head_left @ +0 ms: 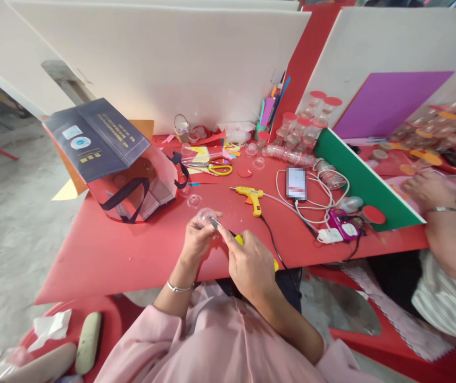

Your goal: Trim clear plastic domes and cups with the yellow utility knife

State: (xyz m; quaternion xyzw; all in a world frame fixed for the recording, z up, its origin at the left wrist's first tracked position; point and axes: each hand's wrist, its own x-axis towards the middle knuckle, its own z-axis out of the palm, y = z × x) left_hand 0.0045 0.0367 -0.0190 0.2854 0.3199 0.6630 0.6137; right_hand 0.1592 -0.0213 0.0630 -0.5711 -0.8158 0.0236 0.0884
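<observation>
My left hand is closed around a small clear plastic cup-like piece near the table's front edge. In my right hand is a yellow-handled tool, gripped with the index finger stretched along it. The tool's grey tip touches or nearly touches the clear piece; the exact contact is too small to tell. A yellow glue gun lies just beyond my hands on the red table. Another clear round piece rests a little beyond my left hand.
A dark-lidded box bag stands at the left. Yellow-handled scissors lie behind the glue gun. To the right are a phone, white cables, a purple power block and a green divider. Another person's hand is beyond it.
</observation>
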